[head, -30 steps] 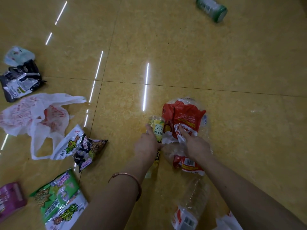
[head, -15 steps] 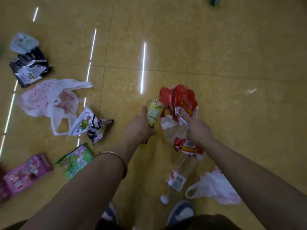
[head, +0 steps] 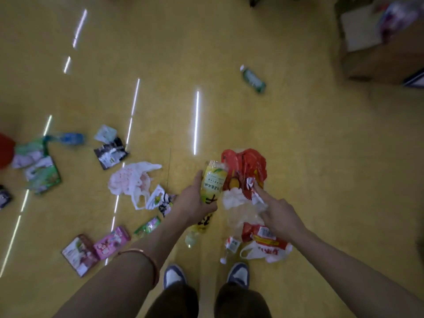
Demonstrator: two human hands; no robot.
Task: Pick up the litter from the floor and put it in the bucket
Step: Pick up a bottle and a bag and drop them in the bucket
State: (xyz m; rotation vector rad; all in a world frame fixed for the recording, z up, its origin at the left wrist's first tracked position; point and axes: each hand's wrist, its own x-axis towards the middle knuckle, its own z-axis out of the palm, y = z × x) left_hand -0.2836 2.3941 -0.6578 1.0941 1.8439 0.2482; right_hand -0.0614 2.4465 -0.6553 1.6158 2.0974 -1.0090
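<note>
Bottle (head: 213, 181) label yellow, print illegible, in left hand (head: 195, 201).

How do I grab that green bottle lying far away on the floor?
Grab the green bottle round the middle of its body, coming down from above. It lies flat on its side, so the round body faces up, and your grip can probably curl across its narrow width.

Single wide-angle view, worn at head height. Faces steeply down and slightly forward onto the yellow floor (head: 298, 157). Stands well above it: shoes (head: 174, 275) at the bottom edge, both forearms (head: 128, 271) entering from below, left hand (head: 193, 203) and right hand (head: 283, 218) near mid-frame. Reaches out to a cardboard box (head: 378, 56) at the upper right. Soft with blur throughout.
</note>
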